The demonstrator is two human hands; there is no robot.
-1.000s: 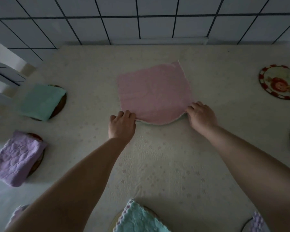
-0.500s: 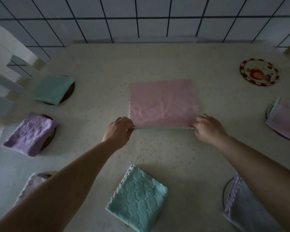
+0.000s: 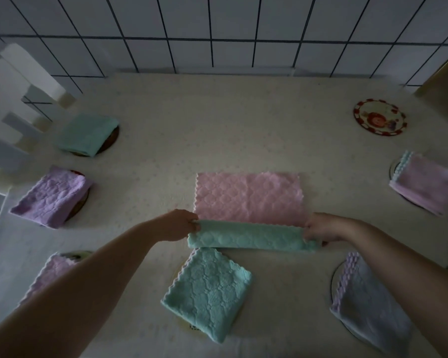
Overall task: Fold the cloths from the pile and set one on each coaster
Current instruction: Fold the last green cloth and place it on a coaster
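Pink-and-teal quilted square cloth (image 3: pixel 248 196) flat mid-bench (image 3: pixel 230 130), near edge rolled up teal-side out, pinched at each end by left hand (image 3: pixel 179 224) and right hand (image 3: pixel 321 228). Six folded cloths on coasters; one bare round cartoon-printed coaster (image 3: pixel 380 117).

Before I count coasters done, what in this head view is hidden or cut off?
- Coaster under the folded teal cloth: mostly covered.
- Folded lilac cloth, near left: partly behind the left forearm.
- Pink-and-teal cloth being folded: corners hidden by the left hand and right hand.
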